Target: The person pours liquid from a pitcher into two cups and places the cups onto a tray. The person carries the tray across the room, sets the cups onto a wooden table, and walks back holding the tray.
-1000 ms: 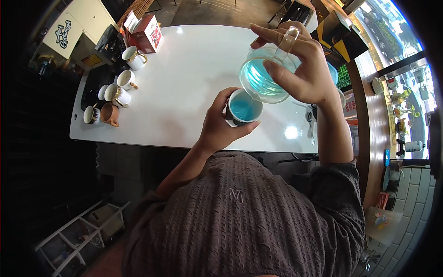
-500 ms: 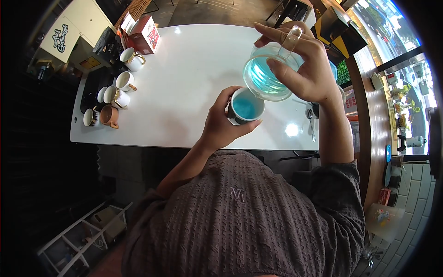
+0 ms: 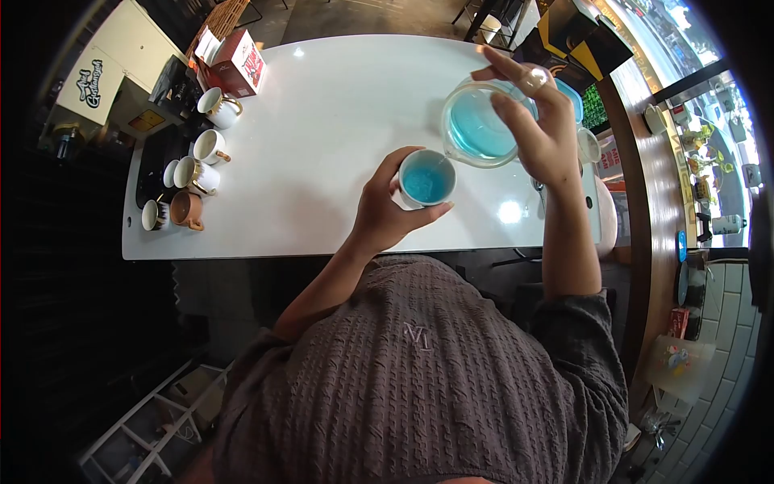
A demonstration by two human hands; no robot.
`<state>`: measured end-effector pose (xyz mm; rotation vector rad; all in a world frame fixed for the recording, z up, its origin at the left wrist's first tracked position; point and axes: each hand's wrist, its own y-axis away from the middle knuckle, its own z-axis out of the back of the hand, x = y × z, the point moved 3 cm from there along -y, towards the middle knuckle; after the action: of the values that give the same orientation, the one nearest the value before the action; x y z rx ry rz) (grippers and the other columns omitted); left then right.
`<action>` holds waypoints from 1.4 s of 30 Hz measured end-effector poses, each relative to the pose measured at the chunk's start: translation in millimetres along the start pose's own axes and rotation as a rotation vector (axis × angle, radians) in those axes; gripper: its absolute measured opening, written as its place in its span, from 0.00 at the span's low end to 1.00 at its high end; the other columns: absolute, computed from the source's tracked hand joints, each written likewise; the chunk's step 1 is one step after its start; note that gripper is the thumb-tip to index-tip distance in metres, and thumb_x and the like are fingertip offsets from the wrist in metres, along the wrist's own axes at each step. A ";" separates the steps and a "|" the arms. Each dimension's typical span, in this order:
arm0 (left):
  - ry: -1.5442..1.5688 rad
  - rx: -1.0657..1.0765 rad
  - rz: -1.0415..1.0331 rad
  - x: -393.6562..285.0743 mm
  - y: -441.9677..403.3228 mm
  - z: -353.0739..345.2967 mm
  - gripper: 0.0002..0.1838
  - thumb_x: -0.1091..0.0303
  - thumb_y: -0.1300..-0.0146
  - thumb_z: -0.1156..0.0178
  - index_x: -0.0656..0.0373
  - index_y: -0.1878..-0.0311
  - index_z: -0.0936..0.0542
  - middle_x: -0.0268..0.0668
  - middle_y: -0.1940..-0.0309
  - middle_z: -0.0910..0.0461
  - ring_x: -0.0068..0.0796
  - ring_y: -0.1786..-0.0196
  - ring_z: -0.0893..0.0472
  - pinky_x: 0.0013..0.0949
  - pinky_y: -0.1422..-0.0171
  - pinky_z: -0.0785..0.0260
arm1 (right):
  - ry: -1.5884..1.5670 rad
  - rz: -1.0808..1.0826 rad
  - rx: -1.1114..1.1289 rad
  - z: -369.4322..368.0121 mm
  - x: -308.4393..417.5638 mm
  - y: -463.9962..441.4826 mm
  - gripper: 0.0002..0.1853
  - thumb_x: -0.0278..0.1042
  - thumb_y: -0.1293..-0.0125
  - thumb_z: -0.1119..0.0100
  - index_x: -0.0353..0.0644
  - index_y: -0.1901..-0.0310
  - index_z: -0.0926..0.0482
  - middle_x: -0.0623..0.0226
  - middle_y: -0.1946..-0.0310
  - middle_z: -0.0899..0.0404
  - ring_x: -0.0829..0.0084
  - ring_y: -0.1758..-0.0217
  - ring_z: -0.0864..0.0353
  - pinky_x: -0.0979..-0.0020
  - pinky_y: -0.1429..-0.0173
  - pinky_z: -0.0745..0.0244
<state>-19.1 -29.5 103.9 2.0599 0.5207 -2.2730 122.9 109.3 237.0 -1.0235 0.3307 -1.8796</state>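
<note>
- Tabletop (image 3: pixel 314 129): wide betw. cup (image 3: pixel 427 179) & L mugs (image 3: pixel 189 172); edge below cup.
- L hand (image 3: pixel 383 202): fingers clamped on cup, ctr.
- R hand (image 3: pixel 544 133): clamped on glass pitcher (image 3: pixel 480 125); handle (image 3: pixel 535 78) part. hidden.

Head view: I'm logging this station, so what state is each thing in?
White round cup: in the left hand, uncovered, partly filled with blue liquid
Clear glass pitcher: in the right hand, tipped toward the cup, partly filled
Round brown mug: upright, uncovered
White gold-handled mugs: upright, uncovered
Red-and-white cardboard box: upright
</note>
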 end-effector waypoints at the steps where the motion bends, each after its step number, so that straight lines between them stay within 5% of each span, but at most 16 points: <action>1: -0.078 -0.017 -0.049 4.5 0.3 3.2 0.39 0.69 0.50 0.22 0.64 0.36 0.31 0.40 0.48 0.21 0.28 0.44 0.20 0.32 0.40 0.26 | -0.002 -0.004 0.001 -4.0 -4.7 9.2 0.26 0.37 0.41 0.41 0.34 0.41 0.19 0.61 0.55 0.13 0.65 0.48 0.21 0.63 0.36 0.32; 5: -0.265 -0.105 -0.099 38.1 -0.5 22.3 0.37 0.70 0.51 0.21 0.64 0.37 0.28 0.39 0.48 0.21 0.28 0.44 0.20 0.33 0.38 0.28 | -0.304 -0.254 -0.182 -10.2 -27.4 43.8 0.26 0.31 0.38 0.43 0.29 0.39 0.23 0.58 0.50 0.14 0.69 0.44 0.22 0.67 0.33 0.34; 7: -0.090 -0.177 -0.126 64.4 -6.0 35.6 0.38 0.63 0.53 0.19 0.62 0.39 0.25 0.41 0.44 0.23 0.34 0.42 0.21 0.36 0.38 0.27 | -0.491 -0.410 -0.310 -11.0 -34.5 58.1 0.25 0.32 0.34 0.44 0.24 0.39 0.25 0.53 0.48 0.16 0.69 0.42 0.22 0.68 0.32 0.34; 11: -0.170 -0.232 -0.088 97.8 -14.3 67.2 0.34 0.74 0.48 0.24 0.66 0.38 0.28 0.37 0.48 0.21 0.26 0.45 0.20 0.31 0.38 0.26 | -0.471 -0.568 -0.363 -7.1 -43.0 83.1 0.26 0.33 0.32 0.46 0.23 0.37 0.27 0.52 0.46 0.18 0.69 0.41 0.22 0.69 0.31 0.35; 25: -0.115 -0.452 0.127 132.2 -41.6 121.9 0.27 0.73 0.45 0.26 0.63 0.42 0.25 0.35 0.51 0.20 0.25 0.49 0.19 0.31 0.43 0.25 | -0.514 -0.705 -0.470 -16.3 -53.4 127.2 0.25 0.30 0.32 0.47 0.26 0.36 0.26 0.52 0.46 0.18 0.70 0.41 0.22 0.69 0.31 0.34; 35: -0.101 -0.530 0.081 151.0 -51.1 138.4 0.25 0.68 0.46 0.24 0.62 0.47 0.23 0.34 0.56 0.18 0.24 0.54 0.18 0.31 0.47 0.25 | -0.502 -0.725 -0.458 -15.9 -50.6 131.2 0.24 0.29 0.33 0.47 0.26 0.37 0.25 0.52 0.47 0.18 0.68 0.42 0.21 0.68 0.31 0.35; 42: -0.360 -0.623 0.174 147.2 -36.1 154.6 0.50 0.56 0.51 0.20 0.61 0.28 0.36 0.44 0.43 0.25 0.32 0.44 0.22 0.35 0.40 0.28 | -0.549 -0.701 -0.441 -23.2 -51.3 123.6 0.23 0.29 0.34 0.47 0.22 0.41 0.24 0.50 0.45 0.19 0.67 0.41 0.21 0.66 0.29 0.37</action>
<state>-194.7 -7.0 -20.6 1.3176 0.8452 -1.9717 190.9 82.9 122.4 -2.1069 0.0501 -2.0471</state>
